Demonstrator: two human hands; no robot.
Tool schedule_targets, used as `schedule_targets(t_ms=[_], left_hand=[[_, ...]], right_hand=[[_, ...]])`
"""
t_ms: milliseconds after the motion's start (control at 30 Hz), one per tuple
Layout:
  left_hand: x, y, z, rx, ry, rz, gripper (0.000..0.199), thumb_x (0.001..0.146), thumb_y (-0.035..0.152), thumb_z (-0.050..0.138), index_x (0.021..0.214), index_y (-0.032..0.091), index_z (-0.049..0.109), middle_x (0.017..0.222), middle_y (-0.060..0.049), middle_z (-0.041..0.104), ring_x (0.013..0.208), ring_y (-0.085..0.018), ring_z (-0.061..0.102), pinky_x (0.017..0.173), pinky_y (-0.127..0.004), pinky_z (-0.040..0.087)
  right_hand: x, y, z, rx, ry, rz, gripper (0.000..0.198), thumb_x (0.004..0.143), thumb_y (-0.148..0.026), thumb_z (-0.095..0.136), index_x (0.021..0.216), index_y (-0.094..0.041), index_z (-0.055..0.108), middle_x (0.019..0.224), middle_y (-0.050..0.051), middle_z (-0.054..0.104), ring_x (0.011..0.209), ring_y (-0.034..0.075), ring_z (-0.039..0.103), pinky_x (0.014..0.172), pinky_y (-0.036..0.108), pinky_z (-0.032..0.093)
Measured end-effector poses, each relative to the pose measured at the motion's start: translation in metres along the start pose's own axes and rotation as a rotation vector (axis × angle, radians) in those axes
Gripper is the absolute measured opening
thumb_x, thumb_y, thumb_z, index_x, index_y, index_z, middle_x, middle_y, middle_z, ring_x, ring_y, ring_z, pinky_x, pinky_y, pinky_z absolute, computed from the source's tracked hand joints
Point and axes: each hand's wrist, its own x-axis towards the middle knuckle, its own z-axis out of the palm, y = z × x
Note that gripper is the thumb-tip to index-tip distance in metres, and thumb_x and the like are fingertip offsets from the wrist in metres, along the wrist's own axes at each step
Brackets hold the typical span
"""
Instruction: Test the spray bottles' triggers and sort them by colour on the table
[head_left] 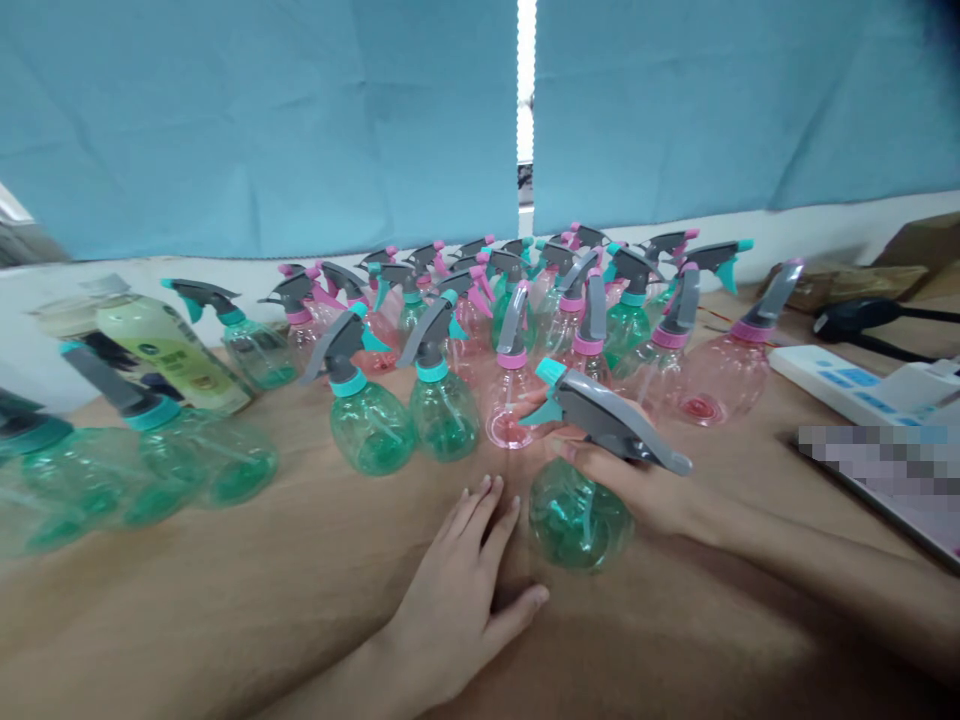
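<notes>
My right hand (611, 468) is wrapped around the neck of a green spray bottle (577, 525), just under its grey trigger head with a teal nozzle. This bottle stands upright on or just above the wooden table (315, 620); I cannot tell which. To its left, my left hand (469, 575) lies flat on the tabletop, fingers spread, holding nothing. Directly beyond the hands stand a pink spray bottle (512, 400) and two green spray bottles, one nearer the middle (444, 415) and one further left (373, 425).
Several more pink and green spray bottles crowd the back of the table. At the left are other green spray bottles (206, 455) and a large printed bottle (176, 350). A white power strip (840, 385), a flat device (885, 490) and a cardboard box (919, 255) lie at the right.
</notes>
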Motion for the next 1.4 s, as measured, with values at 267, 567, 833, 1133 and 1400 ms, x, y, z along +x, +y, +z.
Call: schedule_targets(t_ms=[267, 567, 833, 1133, 1400], left_hand=[[-0.0003, -0.0007, 0.0002, -0.016, -0.006, -0.005, 0.07, 0.093, 0.055, 0.044, 0.144, 0.008, 0.036, 0.154, -0.019, 0.026, 0.141, -0.034, 0.025, 0.11, -0.055, 0.032], [-0.0002, -0.0003, -0.0001, -0.011, -0.009, -0.01, 0.07, 0.093, 0.055, 0.043, 0.144, 0.008, 0.035, 0.155, -0.018, 0.024, 0.142, -0.034, 0.023, 0.111, -0.055, 0.031], [-0.0006, 0.0001, -0.0003, -0.006, -0.018, -0.008, 0.069, 0.093, 0.055, 0.044, 0.143, 0.008, 0.037, 0.154, -0.019, 0.025, 0.142, -0.034, 0.023, 0.11, -0.056, 0.032], [0.0007, 0.0, -0.0019, 0.012, -0.051, -0.016, 0.07, 0.094, 0.055, 0.041, 0.144, 0.007, 0.035, 0.155, -0.02, 0.023, 0.142, -0.035, 0.022, 0.11, -0.057, 0.031], [-0.0002, 0.0001, -0.0012, -0.007, -0.021, -0.011, 0.069, 0.093, 0.055, 0.044, 0.143, 0.008, 0.037, 0.154, -0.019, 0.026, 0.142, -0.035, 0.024, 0.111, -0.055, 0.031]], right_hand=[[0.0001, 0.0004, -0.0003, 0.01, -0.001, -0.027, 0.034, 0.077, -0.016, 0.051, 0.106, -0.027, 0.064, 0.083, -0.001, 0.07, 0.069, 0.018, 0.065, 0.064, 0.029, 0.053], [0.0002, 0.0018, 0.0004, -0.034, 0.014, -0.03, 0.029, 0.076, -0.018, 0.051, 0.101, -0.025, 0.063, 0.077, -0.001, 0.067, 0.065, 0.017, 0.061, 0.059, 0.028, 0.051], [0.0001, 0.0003, -0.0011, -0.027, -0.006, -0.005, 0.032, 0.077, -0.019, 0.053, 0.105, -0.028, 0.064, 0.079, -0.001, 0.068, 0.068, 0.019, 0.064, 0.064, 0.032, 0.054], [-0.0009, -0.0034, -0.0036, 0.055, -0.046, 0.053, 0.022, 0.076, -0.016, 0.053, 0.093, -0.027, 0.059, 0.081, -0.002, 0.067, 0.078, 0.019, 0.066, 0.069, 0.03, 0.054], [-0.0002, -0.004, -0.0051, -0.02, -0.013, 0.015, 0.007, 0.076, -0.021, 0.055, 0.081, -0.026, 0.054, 0.078, -0.002, 0.06, 0.069, 0.017, 0.059, 0.063, 0.029, 0.05]])
